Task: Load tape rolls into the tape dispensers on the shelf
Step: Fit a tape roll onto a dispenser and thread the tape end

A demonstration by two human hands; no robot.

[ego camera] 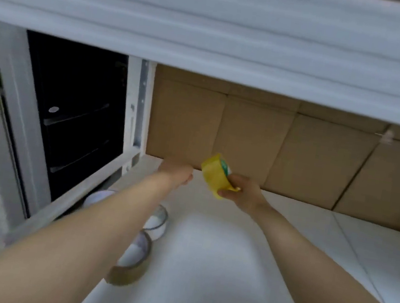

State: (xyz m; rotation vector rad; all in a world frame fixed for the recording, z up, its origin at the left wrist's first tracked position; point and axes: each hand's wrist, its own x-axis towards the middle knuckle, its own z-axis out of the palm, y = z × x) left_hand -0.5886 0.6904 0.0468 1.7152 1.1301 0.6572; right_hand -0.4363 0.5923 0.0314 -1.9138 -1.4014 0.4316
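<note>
A white, smooth shelf board point(216, 257) is shown from above, closed off at the back by a row of brown, matt cardboard boxes point(285, 148) set edge to edge, and overhung at the top by a pale, ribbed white layer point(213, 23) that is blurred. At the left the board is bounded by a white perforated metal upright point(139, 106), beyond which a dark opening point(77, 112) with glossy black ledges is seen. The yellow, glossy ring-shaped tape roll point(213, 174) is held tilted above the shelf board, near the boxes, by the right hand point(244, 194); the fingers of that hand are curled under it and the thumb is pressed against its lower rim. The left hand point(177, 174) is stretched out just beside the yellow roll, apart from it, close to the boxes; only its back is shown, so it cannot be told whether its fingers are apart or together. Three further rolls lie flat on the board along the left forearm and are partly hidden by it: a brown translucent tape roll point(132, 268) nearest the viewer, a clear tape roll point(158, 223) touching it behind, and a pale whitish roll point(97, 197) at the board's left edge.
</note>
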